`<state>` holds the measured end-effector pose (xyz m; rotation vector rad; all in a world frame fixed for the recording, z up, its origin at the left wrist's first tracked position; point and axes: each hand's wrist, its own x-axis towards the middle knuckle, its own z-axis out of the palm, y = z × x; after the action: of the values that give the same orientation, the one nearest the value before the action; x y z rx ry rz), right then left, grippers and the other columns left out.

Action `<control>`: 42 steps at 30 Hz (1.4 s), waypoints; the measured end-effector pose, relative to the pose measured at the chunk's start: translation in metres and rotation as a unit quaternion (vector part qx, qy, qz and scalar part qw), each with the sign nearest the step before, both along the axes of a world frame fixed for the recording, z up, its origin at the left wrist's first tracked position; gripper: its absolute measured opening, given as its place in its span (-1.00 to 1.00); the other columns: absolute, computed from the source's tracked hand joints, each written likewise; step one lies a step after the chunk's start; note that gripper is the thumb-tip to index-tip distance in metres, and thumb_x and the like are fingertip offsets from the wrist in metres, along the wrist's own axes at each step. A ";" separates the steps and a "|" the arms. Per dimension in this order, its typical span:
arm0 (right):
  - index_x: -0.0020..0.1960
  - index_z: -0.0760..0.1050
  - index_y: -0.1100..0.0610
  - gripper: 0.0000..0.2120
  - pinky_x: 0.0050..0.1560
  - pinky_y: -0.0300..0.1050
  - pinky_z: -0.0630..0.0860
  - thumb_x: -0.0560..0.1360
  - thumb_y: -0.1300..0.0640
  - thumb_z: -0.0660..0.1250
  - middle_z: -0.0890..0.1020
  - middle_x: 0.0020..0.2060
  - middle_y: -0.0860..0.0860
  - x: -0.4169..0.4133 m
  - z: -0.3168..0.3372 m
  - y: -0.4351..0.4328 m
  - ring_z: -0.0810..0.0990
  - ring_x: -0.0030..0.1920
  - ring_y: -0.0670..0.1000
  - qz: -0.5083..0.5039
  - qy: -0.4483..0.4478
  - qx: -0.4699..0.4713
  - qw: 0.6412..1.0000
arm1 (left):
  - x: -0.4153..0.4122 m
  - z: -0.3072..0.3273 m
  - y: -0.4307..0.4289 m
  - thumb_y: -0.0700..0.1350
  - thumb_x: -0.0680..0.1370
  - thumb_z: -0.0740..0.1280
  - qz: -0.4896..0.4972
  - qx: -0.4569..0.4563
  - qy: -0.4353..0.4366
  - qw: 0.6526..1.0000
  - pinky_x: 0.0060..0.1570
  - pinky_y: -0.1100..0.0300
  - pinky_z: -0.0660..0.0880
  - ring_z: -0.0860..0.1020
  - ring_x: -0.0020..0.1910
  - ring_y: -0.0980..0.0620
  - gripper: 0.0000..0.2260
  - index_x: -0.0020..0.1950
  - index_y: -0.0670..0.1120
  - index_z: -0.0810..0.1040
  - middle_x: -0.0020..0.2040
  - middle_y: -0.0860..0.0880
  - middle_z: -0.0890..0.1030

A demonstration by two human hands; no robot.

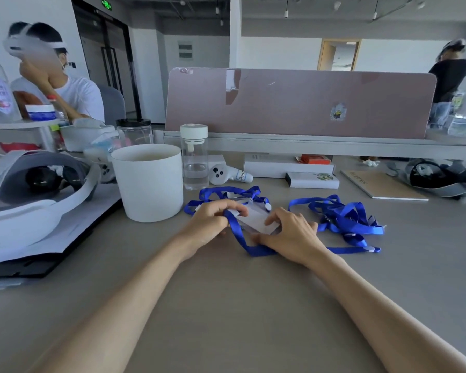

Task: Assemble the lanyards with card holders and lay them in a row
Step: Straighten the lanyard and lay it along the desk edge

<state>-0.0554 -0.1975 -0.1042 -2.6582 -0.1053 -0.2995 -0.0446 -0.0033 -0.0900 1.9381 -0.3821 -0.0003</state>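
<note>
Lanyard strap (236, 232): soft, light blue ribbon, looped on the table (226, 305). It twists easily, so take it near the clip.
Left hand (213, 222): your curled fingers pinch the strap against the left end of the card holder (256, 221).
Right hand (293, 235): your finger and thumb pinch its right end.
Holder's feel: thin, stiff, clear plastic, probably slippery. It lies flat between both hands, so grip it by the edges.
Spare lanyards (345, 219): a tangled heap just beside your right hand. Pull slowly.

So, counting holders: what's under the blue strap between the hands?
A clear plastic card holder with white insert; the left hand and right hand cover its ends, hiding any clip.
</note>
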 end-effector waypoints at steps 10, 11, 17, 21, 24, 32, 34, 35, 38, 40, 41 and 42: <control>0.35 0.42 -0.07 -0.38 0.29 0.12 0.38 0.33 0.01 0.52 0.53 -0.06 -0.21 0.005 0.011 -0.018 0.50 0.18 0.01 0.017 0.037 0.174 0.984 | -0.002 0.005 0.000 -0.05 0.60 0.21 0.015 -0.128 0.016 0.992 -0.16 0.19 0.48 0.58 -0.21 0.06 -0.73 -0.24 -0.14 0.49 -0.18 -0.04 0.67; 0.33 0.45 -0.02 -0.47 0.25 0.06 0.44 0.39 0.09 0.49 0.56 -0.06 -0.18 0.005 0.012 -0.020 0.54 0.12 0.00 0.018 0.029 0.203 0.979 | 0.000 0.003 -0.001 -0.04 0.59 0.26 0.039 -0.129 -0.003 0.991 -0.22 0.20 0.49 0.56 -0.25 0.06 -0.74 -0.24 -0.15 0.46 -0.26 -0.04 0.63; 0.03 0.56 0.08 -0.92 -0.17 -0.14 0.52 0.55 0.19 0.33 0.66 -0.19 -0.03 -0.006 0.025 -0.021 0.56 -0.25 -0.07 0.012 -0.022 0.428 0.904 | 0.000 -0.001 -0.002 -0.09 0.58 0.30 0.065 -0.131 0.001 0.989 -0.37 0.22 0.49 0.58 -0.30 0.12 -0.81 0.11 -0.16 0.45 -0.22 -0.04 0.66; 0.05 0.50 0.15 -0.84 -0.09 0.05 0.56 0.50 0.16 0.39 0.68 -0.04 0.18 -0.002 0.026 -0.020 0.62 -0.12 0.14 -0.018 -0.003 0.565 0.825 | -0.001 -0.001 -0.003 -0.09 0.60 0.28 0.036 -0.096 0.007 0.995 -0.31 0.17 0.48 0.58 -0.23 0.06 -0.82 0.16 -0.13 0.46 -0.09 0.00 0.71; 0.05 0.42 0.16 -0.81 -0.17 -0.10 0.61 0.50 0.28 0.38 0.69 0.01 0.15 -0.003 0.029 -0.017 0.69 -0.02 0.18 0.012 0.030 0.667 0.745 | -0.003 0.000 -0.007 -0.10 0.60 0.28 0.020 -0.083 0.011 0.996 -0.26 0.16 0.46 0.59 -0.21 0.05 -0.84 0.15 -0.11 0.48 -0.07 0.03 0.71; 0.34 0.34 0.36 -0.57 0.04 0.06 0.63 0.51 0.38 0.33 0.65 0.11 0.24 -0.007 0.031 -0.014 0.70 0.00 0.19 0.064 0.064 0.754 0.650 | -0.009 -0.001 -0.016 -0.05 0.59 0.30 -0.028 -0.032 0.013 0.999 -0.27 0.21 0.42 0.58 -0.25 0.09 -0.88 0.04 -0.07 0.55 -0.08 0.03 0.71; 0.28 0.38 0.32 -0.64 0.01 0.03 0.64 0.51 0.38 0.33 0.65 0.09 0.25 -0.008 0.031 -0.012 0.70 -0.01 0.17 0.062 0.062 0.744 0.662 | -0.010 -0.001 -0.017 -0.05 0.58 0.30 -0.035 -0.029 0.012 0.999 -0.27 0.20 0.41 0.58 -0.26 0.10 -0.86 0.05 -0.09 0.55 -0.08 0.02 0.71; 0.21 0.40 0.27 -0.70 -0.01 0.01 0.65 0.51 0.38 0.33 0.65 0.09 0.26 -0.008 0.031 -0.011 0.71 -0.03 0.17 0.059 0.057 0.741 0.667 | -0.010 -0.001 -0.018 -0.05 0.58 0.30 -0.037 -0.027 0.010 0.999 -0.28 0.20 0.41 0.58 -0.27 0.10 -0.85 0.07 -0.10 0.55 -0.09 0.02 0.71; 0.13 0.37 0.18 -0.73 -0.03 0.02 0.65 0.50 0.38 0.34 0.66 0.07 0.26 -0.008 0.033 -0.011 0.71 -0.05 0.18 0.055 0.040 0.742 0.667 | -0.010 -0.002 -0.019 -0.08 0.59 0.29 -0.038 -0.024 0.006 0.999 -0.30 0.21 0.40 0.58 -0.28 0.10 -0.84 0.08 -0.14 0.54 -0.11 0.02 0.71; 0.13 0.37 0.18 -0.72 -0.03 0.02 0.65 0.50 0.38 0.35 0.66 0.07 0.25 -0.008 0.033 -0.011 0.71 -0.04 0.18 0.056 0.036 0.745 0.664 | -0.011 -0.001 -0.020 -0.09 0.59 0.29 -0.041 -0.021 0.005 0.999 -0.31 0.22 0.39 0.58 -0.28 0.10 -0.83 0.09 -0.16 0.54 -0.11 0.01 0.71; 0.12 0.37 0.18 -0.73 -0.03 0.02 0.65 0.50 0.38 0.35 0.66 0.07 0.25 -0.008 0.032 -0.011 0.71 -0.03 0.17 0.057 0.036 0.746 0.663 | -0.011 -0.002 -0.021 -0.09 0.59 0.29 -0.042 -0.019 0.005 0.999 -0.31 0.23 0.39 0.58 -0.28 0.11 -0.83 0.09 -0.16 0.55 -0.10 0.01 0.71; 0.11 0.37 0.18 -0.74 -0.03 0.01 0.66 0.50 0.38 0.35 0.66 0.08 0.25 -0.008 0.032 -0.011 0.71 -0.03 0.17 0.062 0.036 0.745 0.663 | -0.011 -0.002 -0.021 -0.09 0.59 0.29 -0.042 -0.017 0.005 0.999 -0.32 0.23 0.39 0.58 -0.28 0.11 -0.84 0.09 -0.15 0.55 -0.10 0.01 0.71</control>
<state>-0.0636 -0.2084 -0.0724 -0.9817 0.0090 -0.1068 -0.0560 -0.0241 -0.0917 1.8859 -0.4538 -0.0575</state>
